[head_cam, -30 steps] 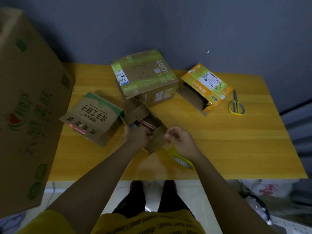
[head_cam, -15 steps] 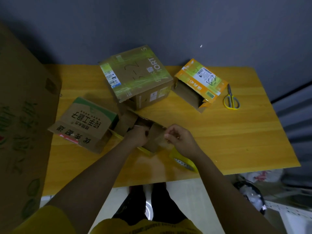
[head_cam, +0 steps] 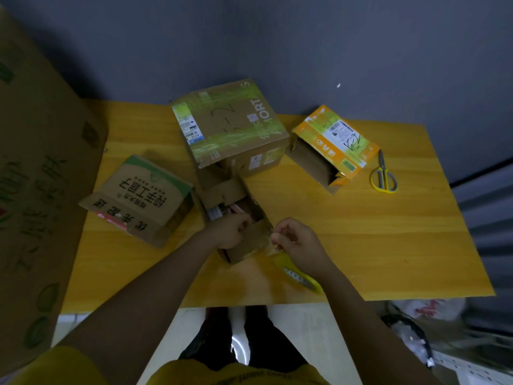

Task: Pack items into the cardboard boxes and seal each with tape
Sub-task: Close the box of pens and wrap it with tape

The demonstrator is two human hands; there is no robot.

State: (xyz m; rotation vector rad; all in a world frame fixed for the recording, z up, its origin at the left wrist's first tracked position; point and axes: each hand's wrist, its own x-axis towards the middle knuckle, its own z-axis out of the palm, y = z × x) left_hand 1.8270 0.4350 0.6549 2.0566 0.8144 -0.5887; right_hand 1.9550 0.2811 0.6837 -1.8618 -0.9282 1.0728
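Observation:
A small open cardboard box [head_cam: 251,244] stands at the middle of the table's near side, with pink and white items showing inside. My left hand [head_cam: 230,230] grips its near flap, fingers curled over the edge. My right hand [head_cam: 295,241] pinches a strip of clear tape [head_cam: 268,245] at the box's right corner. Under my right wrist lies a yellow tape dispenser [head_cam: 298,275] with a toothed blade.
A large taped box [head_cam: 230,126] sits behind the small one. A printed box [head_cam: 144,195] lies to the left, an open orange box [head_cam: 333,145] to the right. Yellow scissors [head_cam: 383,177] rest at the far right of the wooden table [head_cam: 388,232]. A tall carton [head_cam: 36,176] stands at the left edge.
The small box's flaps have come open again, showing its contents. My left hand shifted on the near flap while my right hand stayed at the right corner. The camera tilted slightly.

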